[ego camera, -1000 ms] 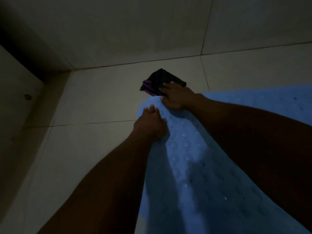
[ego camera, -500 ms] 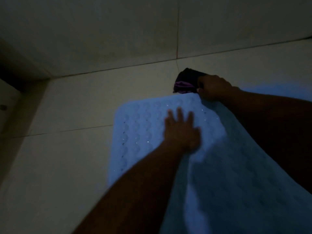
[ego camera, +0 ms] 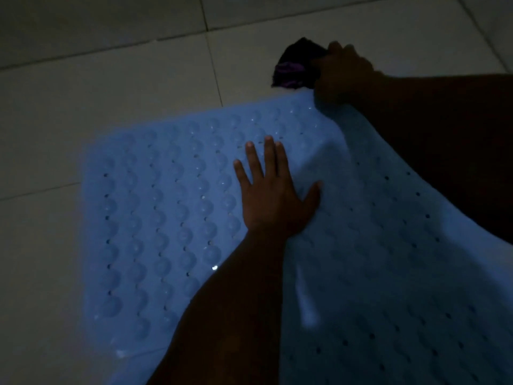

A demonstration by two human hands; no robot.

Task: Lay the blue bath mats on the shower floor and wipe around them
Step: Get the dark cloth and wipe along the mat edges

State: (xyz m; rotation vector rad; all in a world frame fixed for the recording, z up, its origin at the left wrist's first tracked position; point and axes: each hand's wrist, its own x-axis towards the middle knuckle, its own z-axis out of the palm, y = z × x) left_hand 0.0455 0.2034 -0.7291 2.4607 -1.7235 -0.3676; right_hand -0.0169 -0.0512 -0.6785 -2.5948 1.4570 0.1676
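A blue bath mat (ego camera: 166, 207) with rows of round suction cups and small holes lies spread on the pale tiled shower floor (ego camera: 111, 87). My left hand (ego camera: 272, 195) rests flat on it, fingers apart, pressing near its middle. A second blue sheet (ego camera: 388, 273), another mat or a folded part, overlaps it on the right. My right hand (ego camera: 344, 70) is closed at the mat's far right corner, holding a dark cloth with a purple patch (ego camera: 294, 65) against the floor. My right forearm hides part of the mat's right side.
Large pale tiles with thin grout lines cover the floor. A wall base runs along the top left. The scene is very dim. Bare tile lies to the left of and beyond the mat.
The mat has been unfolded and spread out to the left. My left hand moved from its folded edge onto its flat surface. My right hand stays on the cloth.
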